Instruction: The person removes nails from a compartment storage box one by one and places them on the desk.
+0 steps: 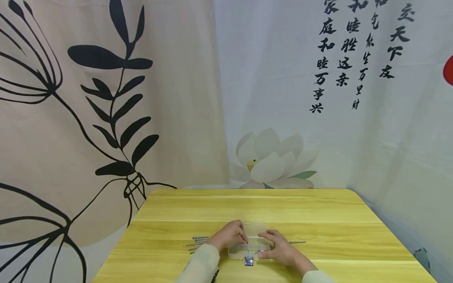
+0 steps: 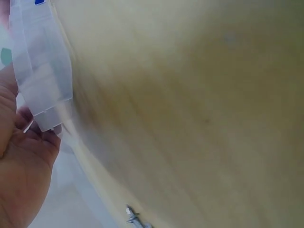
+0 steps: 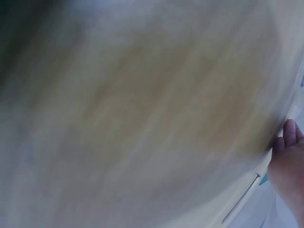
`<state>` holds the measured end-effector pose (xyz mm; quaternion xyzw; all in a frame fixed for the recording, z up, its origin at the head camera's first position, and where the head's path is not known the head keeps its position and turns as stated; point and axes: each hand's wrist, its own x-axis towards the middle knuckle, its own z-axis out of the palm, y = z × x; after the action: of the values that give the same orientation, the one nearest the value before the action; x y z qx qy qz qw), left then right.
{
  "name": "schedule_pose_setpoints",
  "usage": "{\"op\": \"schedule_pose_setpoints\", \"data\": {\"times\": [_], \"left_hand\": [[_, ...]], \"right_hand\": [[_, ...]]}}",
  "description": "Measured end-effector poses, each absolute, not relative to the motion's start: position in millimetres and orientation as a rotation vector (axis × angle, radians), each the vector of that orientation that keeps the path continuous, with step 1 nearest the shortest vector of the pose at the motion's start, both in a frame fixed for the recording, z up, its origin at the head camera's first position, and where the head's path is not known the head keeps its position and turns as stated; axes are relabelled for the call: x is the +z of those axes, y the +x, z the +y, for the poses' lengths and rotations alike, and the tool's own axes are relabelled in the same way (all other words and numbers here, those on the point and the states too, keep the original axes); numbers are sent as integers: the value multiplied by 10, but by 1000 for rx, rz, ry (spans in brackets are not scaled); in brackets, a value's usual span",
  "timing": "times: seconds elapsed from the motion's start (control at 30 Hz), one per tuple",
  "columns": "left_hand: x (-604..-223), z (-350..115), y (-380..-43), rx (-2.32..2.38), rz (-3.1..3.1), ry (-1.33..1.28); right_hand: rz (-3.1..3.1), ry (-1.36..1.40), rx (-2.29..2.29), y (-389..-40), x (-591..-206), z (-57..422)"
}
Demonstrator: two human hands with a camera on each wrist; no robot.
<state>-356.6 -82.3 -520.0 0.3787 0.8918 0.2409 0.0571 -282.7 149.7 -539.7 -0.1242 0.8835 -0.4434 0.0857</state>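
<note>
A clear plastic box (image 1: 238, 251) lies in front of me on the table, its lid (image 1: 255, 228) raised at the back. A small purple-blue piece (image 1: 249, 261) is at its front edge. My left hand (image 1: 228, 236) is over the box's left part with the fingers bent downward; I cannot tell whether they pinch something. In the left wrist view the fingers (image 2: 35, 130) are right at the end of the box. My right hand (image 1: 281, 249) holds the box's right end, thumb toward the front and fingers toward the back.
Several metal nails or screws (image 1: 196, 244) lie left of the box, partly behind the left forearm. One long thin nail (image 1: 298, 242) lies to the right of the right hand. The wooden table (image 1: 347, 232) reaches back to a printed curtain (image 1: 187, 98).
</note>
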Motion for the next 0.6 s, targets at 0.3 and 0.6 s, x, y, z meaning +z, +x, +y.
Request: {"op": "schedule_pose_setpoints", "data": {"times": [0.3, 0.6], "left_hand": [[-5145, -799, -3558, 554, 2774, 1278], [-5134, -836, -3512, 607, 2746, 1271]], "right_hand": [[2642, -367, -1317, -2838, -5401, 1498], [2648, -378, -1312, -2843, -5407, 1498]]}}
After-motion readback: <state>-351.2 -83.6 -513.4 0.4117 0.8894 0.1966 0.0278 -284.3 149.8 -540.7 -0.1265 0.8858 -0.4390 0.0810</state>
